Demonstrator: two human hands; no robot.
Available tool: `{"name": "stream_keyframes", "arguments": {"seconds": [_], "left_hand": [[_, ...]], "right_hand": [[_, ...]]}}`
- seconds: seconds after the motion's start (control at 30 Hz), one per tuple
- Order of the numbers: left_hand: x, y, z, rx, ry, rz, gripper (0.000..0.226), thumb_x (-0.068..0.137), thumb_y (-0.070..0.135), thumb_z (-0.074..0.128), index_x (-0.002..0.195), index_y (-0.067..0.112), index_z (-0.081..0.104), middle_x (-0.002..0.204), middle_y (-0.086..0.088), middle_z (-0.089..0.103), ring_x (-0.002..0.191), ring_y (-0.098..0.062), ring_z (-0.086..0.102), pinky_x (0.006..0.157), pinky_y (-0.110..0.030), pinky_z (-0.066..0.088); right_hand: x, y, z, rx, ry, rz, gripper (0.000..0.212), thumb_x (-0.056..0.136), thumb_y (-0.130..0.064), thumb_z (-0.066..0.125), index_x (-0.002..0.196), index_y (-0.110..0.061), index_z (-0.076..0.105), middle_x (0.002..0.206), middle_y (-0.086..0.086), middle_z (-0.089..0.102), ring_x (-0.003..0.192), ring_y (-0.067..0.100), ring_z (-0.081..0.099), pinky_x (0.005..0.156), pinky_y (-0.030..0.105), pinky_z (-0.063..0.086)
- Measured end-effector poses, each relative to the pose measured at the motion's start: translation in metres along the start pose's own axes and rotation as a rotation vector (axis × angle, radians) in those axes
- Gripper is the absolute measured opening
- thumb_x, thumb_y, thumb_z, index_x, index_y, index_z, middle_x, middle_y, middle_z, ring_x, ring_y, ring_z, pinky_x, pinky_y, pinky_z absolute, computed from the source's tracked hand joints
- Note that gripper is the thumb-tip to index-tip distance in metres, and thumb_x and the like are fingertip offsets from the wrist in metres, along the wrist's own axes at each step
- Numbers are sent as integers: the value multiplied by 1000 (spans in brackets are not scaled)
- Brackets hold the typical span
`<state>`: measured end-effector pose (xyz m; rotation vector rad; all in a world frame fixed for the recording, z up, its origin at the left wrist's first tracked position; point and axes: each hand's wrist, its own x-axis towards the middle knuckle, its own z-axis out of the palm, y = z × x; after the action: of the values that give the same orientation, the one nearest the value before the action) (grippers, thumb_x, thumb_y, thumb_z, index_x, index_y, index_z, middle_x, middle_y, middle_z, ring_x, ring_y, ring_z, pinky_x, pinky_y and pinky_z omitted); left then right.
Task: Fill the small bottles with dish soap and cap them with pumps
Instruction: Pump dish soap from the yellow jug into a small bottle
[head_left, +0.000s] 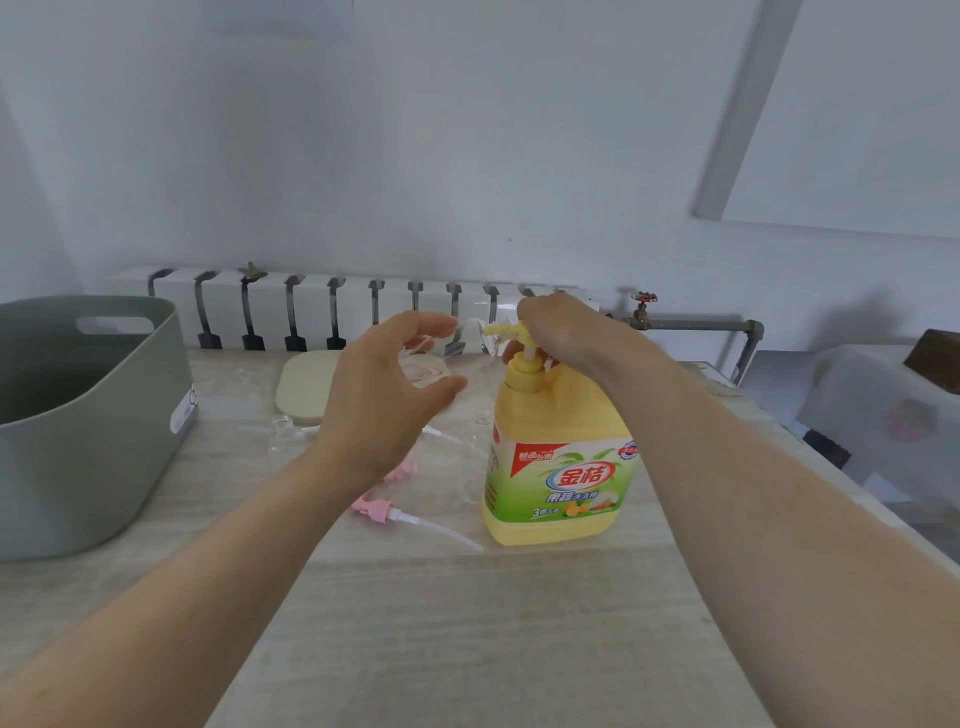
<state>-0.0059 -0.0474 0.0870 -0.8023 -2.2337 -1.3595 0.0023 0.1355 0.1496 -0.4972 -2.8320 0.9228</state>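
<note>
The near strip of desk (493, 634) at 6 o'clock lies bare, wide enough for both my forearms. The grey tub (78, 441) walls off 9 o'clock. The soap jug (561, 467) stands at 1 o'clock; a pink pump (384, 509) and small bottles (284, 436) clutter the gap between.

A single wide-angle view looks from the person's head, facing forward and down across the pale wood-grain desk (467, 623) toward the white wall (467, 156). It sits close: the bare left forearm (182, 597) and bare right forearm (779, 519) enter from the lower corners.
</note>
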Motion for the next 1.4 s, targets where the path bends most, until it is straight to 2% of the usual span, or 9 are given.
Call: {"name": "stream_keyframes", "arguments": {"seconds": [0.1,0.2,0.33,0.5,0.67,0.9,1.07,1.2,1.4], "left_hand": [[0,0,1,-7,3,-5,46,75,17,81,115,31,65,105,25,63,103,4,57,80,6,32],[1,0,1,-11,3,-10,46,74,16,82,115,31,65,104,27,62,103,5,56,80,6,31],[-1,-2,3,8,3,-5,45,74,18,82,114,30,66,102,28,61,100,8,56,78,7,30],[-4,-5,4,14,0,-31,46,74,19,83,115,30,66,101,27,61,100,7,56,76,3,34],[-5,-3,4,15,-7,-23,46,74,20,82,116,30,65,102,25,62,100,6,56,76,5,33],[0,-2,1,-25,0,-14,46,75,19,82,116,31,64,108,23,64,104,3,57,80,5,33],[0,-1,1,-12,-1,-11,46,76,21,81,118,32,64,106,28,61,104,5,56,79,5,33],[-1,-1,0,-15,-7,-13,47,76,21,81,118,31,64,108,25,62,105,3,57,80,1,35],[0,0,1,-9,-4,-13,46,77,21,80,119,31,64,106,27,60,104,5,56,78,5,32]], "right_hand": [[4,2,0,3,10,17,40,89,-17,30,53,-17,46,66,-4,56,64,15,40,79,39,32],[4,1,1,9,2,43,37,89,-15,31,55,-17,45,69,-2,55,67,18,39,78,39,32],[5,0,5,-4,14,85,30,90,-4,30,62,-16,31,70,1,37,73,22,34,76,40,29],[1,-3,6,-89,64,88,30,81,2,28,63,-23,24,68,-2,25,62,15,24,78,35,26],[1,3,4,-113,42,83,27,89,-13,31,63,-20,27,65,-2,31,61,17,29,67,34,27],[9,3,-2,57,-25,42,34,88,-20,33,61,-15,53,79,4,63,74,20,48,76,36,40],[10,0,1,44,-7,46,34,86,-13,32,57,-13,50,86,11,65,74,21,51,85,40,44],[9,-3,4,16,-30,53,28,82,-1,34,57,-12,41,79,9,54,72,21,46,78,37,39],[9,1,2,-4,5,15,35,88,-14,31,57,-13,48,90,13,64,81,23,51,93,45,42]]}}
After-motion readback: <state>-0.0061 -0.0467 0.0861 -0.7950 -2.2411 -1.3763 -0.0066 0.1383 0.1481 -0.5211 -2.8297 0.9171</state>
